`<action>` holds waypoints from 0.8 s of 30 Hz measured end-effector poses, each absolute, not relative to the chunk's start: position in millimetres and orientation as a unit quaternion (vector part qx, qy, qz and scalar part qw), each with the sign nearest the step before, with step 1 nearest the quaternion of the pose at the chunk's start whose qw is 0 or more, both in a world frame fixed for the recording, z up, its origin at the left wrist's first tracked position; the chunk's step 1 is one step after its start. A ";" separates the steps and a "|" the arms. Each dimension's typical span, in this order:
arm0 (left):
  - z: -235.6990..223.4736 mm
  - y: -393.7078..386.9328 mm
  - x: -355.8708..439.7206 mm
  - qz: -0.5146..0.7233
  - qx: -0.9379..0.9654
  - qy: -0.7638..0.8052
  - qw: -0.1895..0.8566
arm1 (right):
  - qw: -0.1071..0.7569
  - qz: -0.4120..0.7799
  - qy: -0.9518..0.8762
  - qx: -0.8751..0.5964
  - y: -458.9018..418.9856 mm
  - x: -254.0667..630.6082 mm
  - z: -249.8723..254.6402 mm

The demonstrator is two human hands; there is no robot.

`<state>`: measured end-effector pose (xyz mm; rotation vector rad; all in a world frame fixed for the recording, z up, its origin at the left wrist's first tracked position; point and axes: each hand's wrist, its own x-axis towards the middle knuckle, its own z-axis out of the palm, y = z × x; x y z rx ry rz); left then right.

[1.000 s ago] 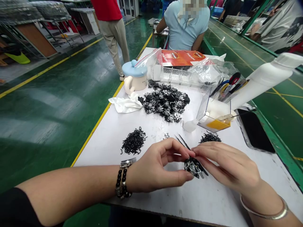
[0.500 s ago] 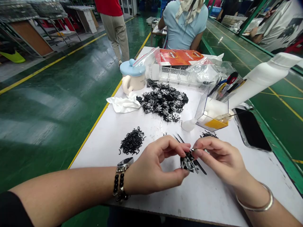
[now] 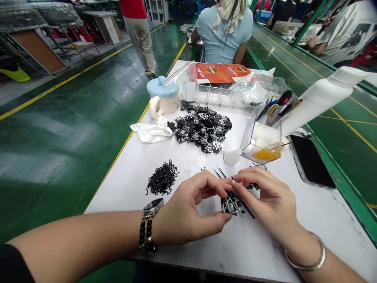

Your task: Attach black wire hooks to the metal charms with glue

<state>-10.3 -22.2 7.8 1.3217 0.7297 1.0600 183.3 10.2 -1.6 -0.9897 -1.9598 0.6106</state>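
My left hand (image 3: pixel 196 204) pinches a small black part with silver graphics (image 3: pixel 232 204) between thumb and fingers. At the part's upper edge, my right hand (image 3: pixel 265 196) has thumb and index finger pressed together on something tiny that I cannot make out. Black tweezers (image 3: pixel 246 206) lie on the table, partly behind the hands. To the left sits a heap of small curved black pieces (image 3: pixel 161 177). Similar black pieces (image 3: pixel 253 186) show behind my right fingers. Farther back is a big pile of black-and-silver parts (image 3: pixel 202 127).
A lidded mug (image 3: pixel 163 100) and a crumpled tissue (image 3: pixel 151 130) stand at the left edge. On the right are a small white bottle (image 3: pixel 232 157), a clear tool holder (image 3: pixel 262 151), a large white bottle (image 3: pixel 321 98) and a phone (image 3: pixel 312 161). Another person (image 3: pixel 222 33) sits ahead.
My right hand has moved slightly left, closer to my left fingers. The left hand still holds the part. The view has shifted a little, and the person in red has walked on.
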 end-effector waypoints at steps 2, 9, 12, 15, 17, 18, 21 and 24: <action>7.9 -22.4 -10.4 0.456 0.581 0.313 0.597 | 0.414 0.282 -0.763 -0.409 10.7 184.2 -2.7; 9.1 -22.4 -11.4 0.451 0.605 0.317 0.574 | 0.417 0.355 -0.718 -0.429 12.1 187.5 -7.5; 9.9 -22.0 -11.0 0.451 0.599 0.343 0.565 | 0.455 0.363 -0.700 -0.413 12.1 188.7 -3.0; 9.7 -21.3 -10.7 0.453 0.599 0.359 0.555 | 0.466 0.425 -0.687 -0.360 11.0 188.2 2.0; 9.2 -20.5 -10.7 0.455 0.605 0.359 0.546 | 0.447 0.469 -0.684 -0.334 9.6 186.6 3.0; 9.0 -20.1 -10.7 0.458 0.607 0.358 0.542 | 0.437 0.484 -0.683 -0.329 8.9 185.5 2.8; 9.1 -18.9 -10.7 0.472 0.601 0.349 0.543 | 0.414 0.507 -0.679 -0.332 7.1 182.7 0.2; 10.0 -18.7 -10.3 0.469 0.588 0.348 0.560 | 0.410 0.506 -0.681 -0.334 6.7 181.9 -2.2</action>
